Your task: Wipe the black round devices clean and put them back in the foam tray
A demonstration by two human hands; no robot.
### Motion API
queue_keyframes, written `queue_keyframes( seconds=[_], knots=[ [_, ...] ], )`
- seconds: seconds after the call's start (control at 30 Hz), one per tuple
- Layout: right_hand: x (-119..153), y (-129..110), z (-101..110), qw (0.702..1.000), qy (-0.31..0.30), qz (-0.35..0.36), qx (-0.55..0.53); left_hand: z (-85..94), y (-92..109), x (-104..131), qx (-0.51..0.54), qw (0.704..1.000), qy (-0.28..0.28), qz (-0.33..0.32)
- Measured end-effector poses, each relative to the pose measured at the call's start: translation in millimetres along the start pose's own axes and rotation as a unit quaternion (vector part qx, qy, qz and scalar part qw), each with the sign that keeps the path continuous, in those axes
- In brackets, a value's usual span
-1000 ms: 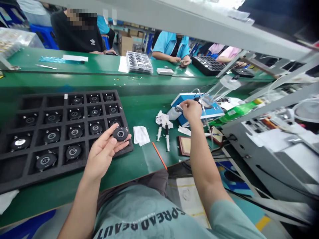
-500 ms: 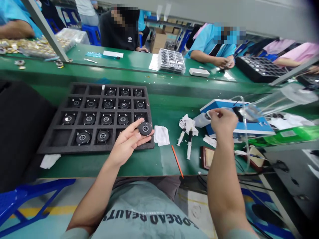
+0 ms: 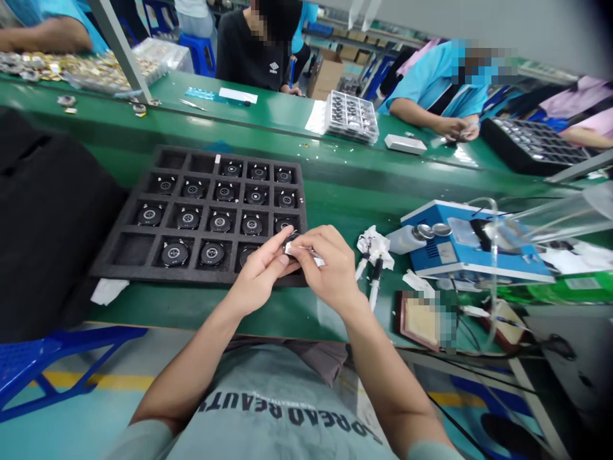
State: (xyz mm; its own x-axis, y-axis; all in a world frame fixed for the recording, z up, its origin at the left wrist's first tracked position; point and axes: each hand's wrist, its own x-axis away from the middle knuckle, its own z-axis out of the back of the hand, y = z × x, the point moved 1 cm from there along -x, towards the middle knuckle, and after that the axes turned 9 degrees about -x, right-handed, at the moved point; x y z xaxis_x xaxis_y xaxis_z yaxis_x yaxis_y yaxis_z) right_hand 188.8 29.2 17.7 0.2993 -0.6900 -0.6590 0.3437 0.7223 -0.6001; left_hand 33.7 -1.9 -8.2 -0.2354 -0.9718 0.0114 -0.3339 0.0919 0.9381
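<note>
In my left hand (image 3: 258, 278) is a round black watch body (image 3: 291, 237), held by its edge over the right front corner of the foam tray. My right hand (image 3: 330, 262) meets it there, its fingers pinching a small white wipe (image 3: 290, 248) against the watch body. My fingers cover most of both. The black foam tray (image 3: 165, 273) lies to the left, with similar watch bodies, such as the watch body (image 3: 211, 253), sitting back side up in most compartments.
A white dispenser bottle (image 3: 401, 240) with its metal lid raised stands beside a blue machine (image 3: 431, 255). Syringes (image 3: 376, 284) lie by crumpled tissue (image 3: 376, 243). A sponge in a brown holder (image 3: 405, 319) sits near the front edge. Co-workers sit across the green bench (image 3: 268, 137).
My right hand has come left from the bottle to the watch body in my left hand, bringing the white wipe against it. The view has shifted slightly.
</note>
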Motion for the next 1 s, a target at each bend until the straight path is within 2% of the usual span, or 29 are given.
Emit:
queue_keyframes(
  seconds=[0.17, 0.33, 0.43, 0.57, 0.73, 0.9, 1.0],
  knots=[
    [-8, 0, -9, 0.998, 0.025, -0.023, 0.043, -1.2, -4, -1, -0.005, 0.999, 0.021, -0.035],
    [-3, 13, 14, 0.991, 0.049, -0.096, 0.077, 0.9, -5, 0, 0.013, 1.000, 0.009, -0.021],
    [3, 15, 27, 0.990, 0.073, -0.107, 0.062, 1.8, -4, 0, 0.018, 1.000, 0.001, -0.012],
    [2, 6, 18, 0.994, 0.052, -0.091, 0.011, 1.1, -2, -1, 0.001, 1.000, -0.006, -0.007],
    [-9, -4, -2, 1.000, -0.006, -0.023, 0.010, -0.4, -1, -1, -0.020, 0.999, -0.004, -0.030],
    [-10, 3, 9, 0.997, 0.018, -0.016, 0.067, 0.7, -1, 1, -0.028, 0.999, 0.009, -0.019],
    [-8, 2, 10, 0.997, -0.010, -0.009, 0.070, -0.7, 0, 0, -0.037, 0.999, -0.001, -0.027]
  ],
)
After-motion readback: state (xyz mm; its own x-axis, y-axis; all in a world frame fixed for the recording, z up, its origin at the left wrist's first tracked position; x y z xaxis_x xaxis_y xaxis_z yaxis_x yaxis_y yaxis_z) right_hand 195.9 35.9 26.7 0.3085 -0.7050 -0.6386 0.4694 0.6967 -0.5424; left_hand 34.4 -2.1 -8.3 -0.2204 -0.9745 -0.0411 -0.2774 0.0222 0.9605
